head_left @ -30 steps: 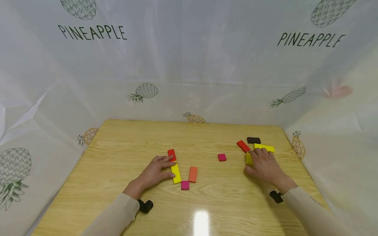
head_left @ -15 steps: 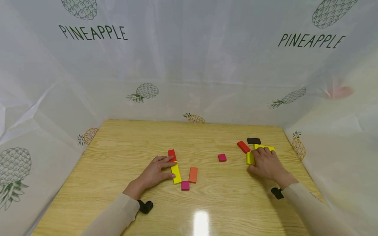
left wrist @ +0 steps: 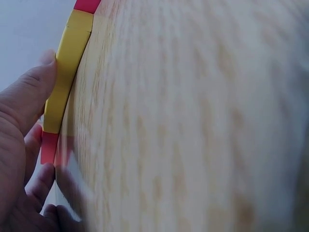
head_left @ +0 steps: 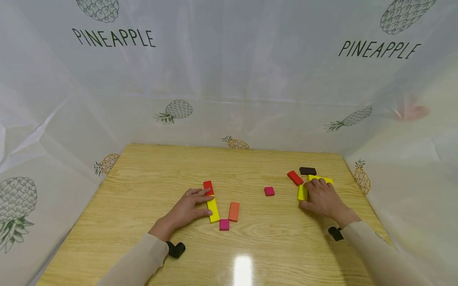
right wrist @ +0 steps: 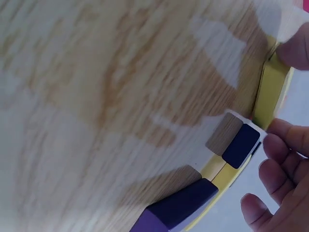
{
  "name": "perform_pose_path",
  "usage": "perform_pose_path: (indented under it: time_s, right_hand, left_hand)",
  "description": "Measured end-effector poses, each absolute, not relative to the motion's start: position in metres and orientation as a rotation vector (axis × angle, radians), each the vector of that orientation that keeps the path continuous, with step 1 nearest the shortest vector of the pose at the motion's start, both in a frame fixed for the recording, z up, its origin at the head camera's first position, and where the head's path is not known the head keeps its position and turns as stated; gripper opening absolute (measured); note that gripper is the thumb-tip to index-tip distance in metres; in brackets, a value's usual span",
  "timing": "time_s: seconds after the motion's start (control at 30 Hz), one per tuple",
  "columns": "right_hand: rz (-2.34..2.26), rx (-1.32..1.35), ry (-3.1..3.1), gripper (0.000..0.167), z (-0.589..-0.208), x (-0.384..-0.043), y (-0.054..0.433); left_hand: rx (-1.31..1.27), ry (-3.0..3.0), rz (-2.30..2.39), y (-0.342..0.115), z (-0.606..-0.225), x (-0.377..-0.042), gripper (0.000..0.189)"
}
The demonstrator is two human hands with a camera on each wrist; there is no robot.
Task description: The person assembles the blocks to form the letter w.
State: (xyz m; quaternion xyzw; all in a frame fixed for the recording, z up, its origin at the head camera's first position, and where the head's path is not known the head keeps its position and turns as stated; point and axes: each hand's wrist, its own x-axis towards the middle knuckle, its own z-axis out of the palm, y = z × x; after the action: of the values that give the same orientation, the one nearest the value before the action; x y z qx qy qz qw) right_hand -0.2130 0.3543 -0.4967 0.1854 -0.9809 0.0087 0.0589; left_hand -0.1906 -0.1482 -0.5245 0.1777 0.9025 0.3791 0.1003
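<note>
My left hand (head_left: 187, 206) rests along a red block (head_left: 208, 184) and a yellow block (head_left: 213, 209) laid end to end. Its fingers are extended over the red one, and the thumb touches the yellow one's side. At the right, my right hand (head_left: 323, 200) pinches another yellow block (right wrist: 271, 92) between thumb and index finger, one at each end. Beyond those knuckles lies a longer yellow block (head_left: 315, 177), partly hidden by the hand. A purple block (right wrist: 178, 205) and a dark-ended block (right wrist: 241, 146) show beneath the hand in the right wrist view only.
Near the right hand lie a red block (head_left: 295, 178) and a black block (head_left: 308, 171). A small magenta block (head_left: 269, 191) sits mid-table. An orange block (head_left: 234, 211) and another magenta block (head_left: 224, 225) lie right of the left hand. A pineapple-print sheet (head_left: 229, 79) walls the wooden table (head_left: 171, 163).
The right hand has shifted slightly to the right since a second ago, and the yellow block at its thumb has turned a little. My left hand has stayed in place.
</note>
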Motion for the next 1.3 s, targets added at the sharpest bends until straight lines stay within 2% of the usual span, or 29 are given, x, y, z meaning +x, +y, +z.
perform_pose_path:
  time_s: [0.4,0.57,0.83,1.3]
  right_hand:
    - [-0.022,0.654,-2.796,0.060,-0.499,-0.212,0.355]
    - [-0.022,0.703,-2.725,0.060,-0.489,-0.213,0.347]
    - [-0.034,0.729,-2.738,0.060,-0.473,-0.218,0.318]
    - [-0.053,0.844,-2.697,0.064,-0.472,-0.233,0.240]
  left_hand:
    - [0.513,2.661,1.118,-0.147,-0.522,-0.189,0.056]
    - [0.517,2.663,1.108,-0.147,-0.522,-0.189,0.056]
    - [0.518,2.668,1.110,-0.147,-0.522,-0.190,0.056]
    - [0.526,2.660,1.137,-0.148,-0.522,-0.189,0.056]
